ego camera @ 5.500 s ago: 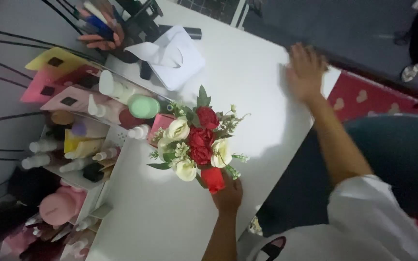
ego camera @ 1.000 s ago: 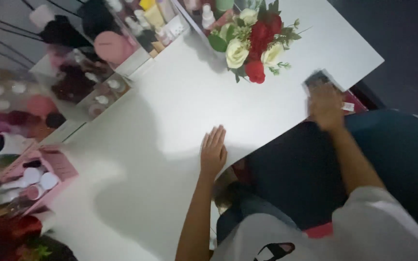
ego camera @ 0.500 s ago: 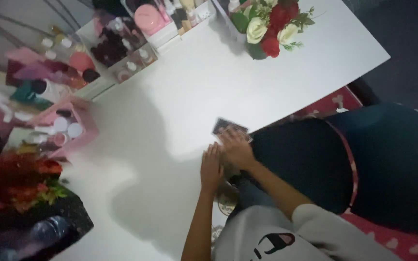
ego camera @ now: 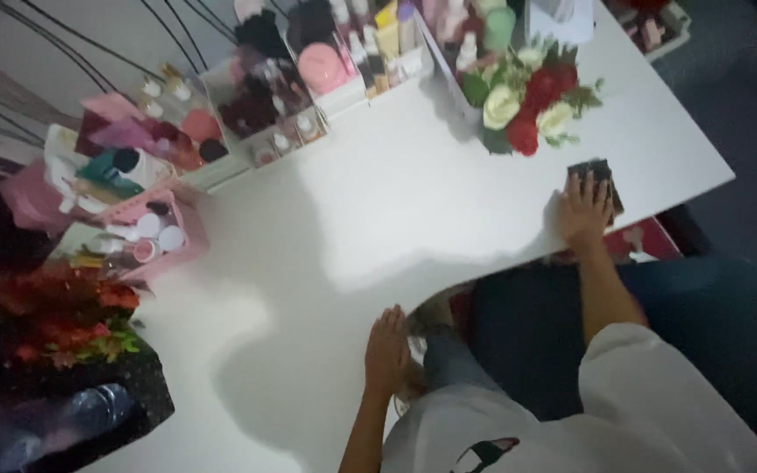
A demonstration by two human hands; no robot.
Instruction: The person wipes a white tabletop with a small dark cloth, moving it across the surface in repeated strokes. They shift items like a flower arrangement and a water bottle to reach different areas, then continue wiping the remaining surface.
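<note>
The right hand (ego camera: 583,208) lies flat on a small dark cloth (ego camera: 597,182) near the far right edge of the white surface (ego camera: 378,201). Its fingers (ego camera: 576,187) are spread out and press down on the cloth — they are not curled around it. The cloth sticks out past the fingertips, on the side away from the person, and its long way runs the same way as the fingers point. Just beyond it stands a bunch of red and white flowers (ego camera: 532,96), near but not touching.

The left hand (ego camera: 387,349) rests flat on the near edge of the surface, fingers straight and together, holding nothing. It is well apart from the cloth, so the right hand is the close one.

Along the back of the surface sit clear boxes (ego camera: 265,96) full of little bottles and jars, and a pink basket (ego camera: 146,236) — all far from both hands.
</note>
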